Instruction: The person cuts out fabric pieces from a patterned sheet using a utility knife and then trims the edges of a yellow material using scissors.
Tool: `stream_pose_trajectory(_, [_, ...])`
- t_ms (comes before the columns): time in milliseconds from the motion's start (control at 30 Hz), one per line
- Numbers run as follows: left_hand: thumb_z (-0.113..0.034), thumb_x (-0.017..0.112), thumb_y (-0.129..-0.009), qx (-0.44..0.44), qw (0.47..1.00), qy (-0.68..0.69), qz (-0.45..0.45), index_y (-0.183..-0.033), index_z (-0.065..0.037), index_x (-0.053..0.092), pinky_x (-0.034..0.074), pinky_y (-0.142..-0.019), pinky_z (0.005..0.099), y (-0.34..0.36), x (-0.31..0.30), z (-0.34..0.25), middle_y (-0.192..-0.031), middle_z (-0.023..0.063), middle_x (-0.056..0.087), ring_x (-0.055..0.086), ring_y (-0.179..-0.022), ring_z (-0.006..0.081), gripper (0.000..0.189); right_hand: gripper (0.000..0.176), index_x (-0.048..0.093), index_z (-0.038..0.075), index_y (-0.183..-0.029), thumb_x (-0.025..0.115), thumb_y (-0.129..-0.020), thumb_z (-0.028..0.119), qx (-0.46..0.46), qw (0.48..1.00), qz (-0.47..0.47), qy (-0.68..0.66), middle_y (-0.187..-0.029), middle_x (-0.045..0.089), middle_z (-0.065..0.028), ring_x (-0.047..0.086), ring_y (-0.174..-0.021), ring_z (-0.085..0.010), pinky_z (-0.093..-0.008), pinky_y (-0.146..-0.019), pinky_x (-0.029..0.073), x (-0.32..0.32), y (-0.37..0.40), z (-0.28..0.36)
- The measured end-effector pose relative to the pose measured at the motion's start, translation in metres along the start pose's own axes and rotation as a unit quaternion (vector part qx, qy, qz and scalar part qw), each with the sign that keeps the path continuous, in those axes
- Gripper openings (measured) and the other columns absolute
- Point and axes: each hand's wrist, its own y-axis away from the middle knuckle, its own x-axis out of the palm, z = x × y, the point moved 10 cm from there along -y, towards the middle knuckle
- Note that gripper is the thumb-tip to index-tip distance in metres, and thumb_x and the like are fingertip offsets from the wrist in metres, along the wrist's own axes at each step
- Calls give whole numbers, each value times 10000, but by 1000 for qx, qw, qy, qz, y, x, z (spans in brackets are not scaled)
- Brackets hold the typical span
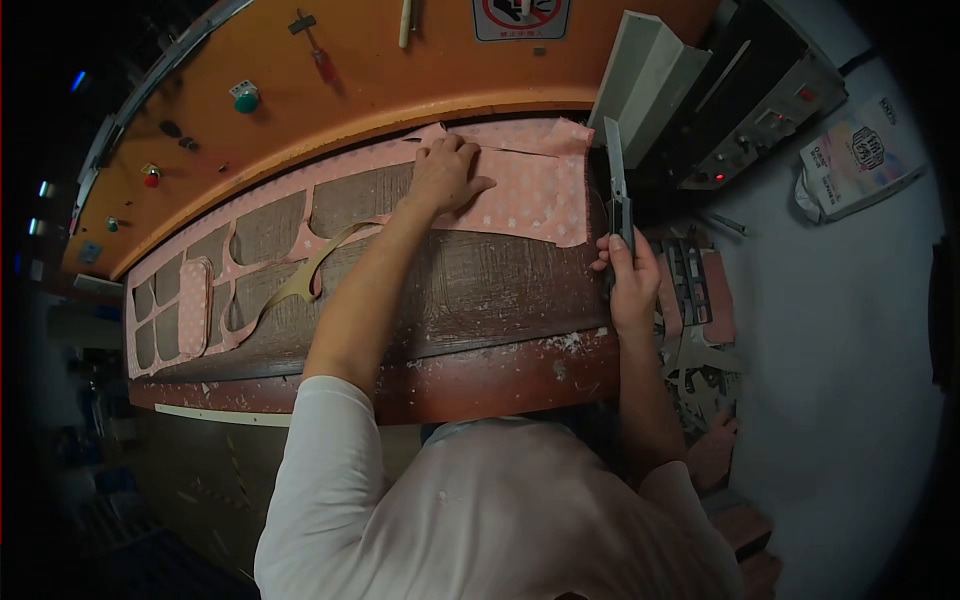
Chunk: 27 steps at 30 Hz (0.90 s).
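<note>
My left hand [447, 175] lies flat, fingers spread, on a pink sheet with white dots [530, 190] spread over a scarred brown cutting board [480, 285]. Several shapes are cut out of the sheet toward the left, leaving a pink lattice [215, 275]. My right hand [630, 280] is at the board's right edge, shut on a utility knife [617, 190] whose blade points away from me, just beside the sheet's right edge.
An orange machine panel [330, 95] with buttons and a screwdriver runs behind the board. A grey control box [760, 100] and a white bag [865, 155] lie to the right. Cut pieces and metal dies [695, 300] pile up beside my right hand.
</note>
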Motion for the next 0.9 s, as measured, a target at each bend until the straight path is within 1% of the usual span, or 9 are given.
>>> stream_pose_trajectory(133, [-522, 767, -795, -50, 993, -16, 103, -1225, -73, 652, 382, -1013, 506, -13, -3, 3, -1260, 132, 609, 538, -1230, 301, 632, 341, 598, -9, -1315, 573, -1029, 174, 10, 999, 33, -30, -951, 657, -23, 552, -780, -61, -237, -711, 513, 2, -10, -10])
stream_pose_trajectory(233, [-439, 789, -792, 3, 992, -78, 98, -1073, -38, 667, 430, -954, 479, -14, -15, -16, -1145, 146, 652, 577, -1153, 323, 505, 353, 596, -4, -1329, 578, -1026, 176, 17, 997, 52, -47, -948, 659, -23, 549, -776, -59, -231, -698, 508, 1, -8, -16])
stream_pose_trajectory(333, [-352, 804, -787, 136, 988, 19, 63, -957, -37, 646, 472, -884, 436, -13, -37, -50, -992, 150, 676, 634, -1003, 334, 391, 368, 593, -2, -1343, 585, -1022, 179, 28, 998, 52, -28, -941, 664, -28, 547, -757, -59, -227, -667, 498, -5, -6, -13])
stream_pose_trajectory(433, [-285, 806, -790, 113, 982, 122, 91, -914, -30, 613, 499, -790, 405, 1, -77, -82, -862, 164, 671, 656, -855, 361, 343, 390, 584, -4, -1361, 590, -1019, 182, 5, 998, 59, 28, -941, 679, -35, 554, -723, -58, -224, -619, 483, -17, -16, 7])
stream_pose_trajectory(533, [-244, 763, -831, 158, 974, 137, 84, -992, -56, 678, 523, -777, 464, 27, -101, -111, -945, 189, 705, 675, -901, 386, 262, 390, 594, -1, -1350, 611, -1010, 189, -13, 993, 55, 100, -946, 682, -33, 560, -723, -52, -224, -607, 477, -35, -24, 45])
stream_pose_trajectory(733, [-199, 738, -859, 96, 950, 279, 100, -981, -72, 693, 516, -700, 447, 91, -113, -131, -875, 181, 693, 668, -854, 389, 182, 369, 607, 8, -1335, 614, -1001, 165, -21, 981, 74, 180, -930, 670, -25, 539, -703, -38, -207, -597, 451, -58, -15, 88])
stream_pose_trajectory(767, [-205, 746, -863, 103, 961, 238, 99, -976, -51, 690, 518, -696, 412, 98, -112, -137, -830, 191, 671, 685, -809, 347, 199, 370, 605, 3, -1335, 611, -1000, 161, -13, 983, 88, 158, -929, 669, -23, 533, -698, -38, -206, -597, 449, -59, -12, 84])
stream_pose_trajectory(867, [-217, 750, -881, -29, 930, 330, 161, -1006, -16, 689, 522, -714, 364, 112, -85, -114, -815, 165, 670, 683, -772, 231, 245, 370, 600, -13, -1335, 601, -1001, 146, 25, 987, 120, 104, -928, 666, -21, 522, -692, -38, -204, -595, 447, -57, -1, 68])
stream_pose_trajectory(900, [-224, 753, -893, -92, 890, 422, 149, -1056, 29, 685, 514, -727, 317, 121, -82, -102, -856, 106, 690, 615, -779, 124, 308, 368, 599, -18, -1333, 596, -1002, 141, 42, 987, 119, 95, -929, 666, -22, 521, -695, -40, -205, -595, 449, -58, 4, 62])
